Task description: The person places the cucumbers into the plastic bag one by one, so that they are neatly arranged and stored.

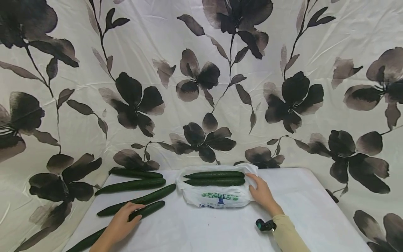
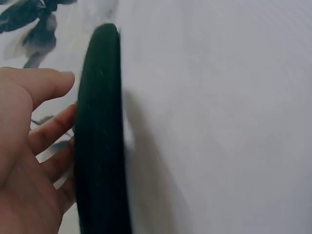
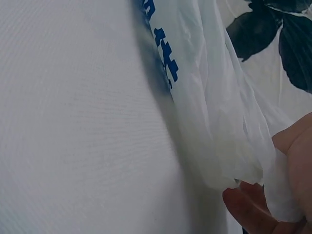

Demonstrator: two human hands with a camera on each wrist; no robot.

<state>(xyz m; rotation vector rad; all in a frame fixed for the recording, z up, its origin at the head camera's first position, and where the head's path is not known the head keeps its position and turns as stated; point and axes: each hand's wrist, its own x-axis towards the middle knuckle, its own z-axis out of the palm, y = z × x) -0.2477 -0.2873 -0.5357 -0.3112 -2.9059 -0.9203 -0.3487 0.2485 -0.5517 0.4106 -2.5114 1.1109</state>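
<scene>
My left hand (image 1: 122, 222) reaches round the left end of a short dark-green cucumber (image 1: 152, 209), thumb and fingers on either side of it. In the left wrist view, a cucumber (image 2: 101, 131) stands before the left hand (image 2: 29, 126) and hides some fingertips. My right hand (image 1: 262, 190) holds the right edge of a white plastic bag (image 1: 192, 197) printed with a green and blue tree. Two cucumbers (image 1: 214, 181) lie side by side on the bag. The right wrist view shows fingers (image 3: 248, 207) pinching the thin bag (image 3: 214, 112).
Further cucumbers lie left on the white table (image 1: 201, 234): one at the back (image 1: 135, 173), one below it (image 1: 132, 186), one beside the left hand (image 1: 154, 196) and one at the front left (image 1: 86, 241). A floral cloth (image 1: 201, 105) hangs behind the table.
</scene>
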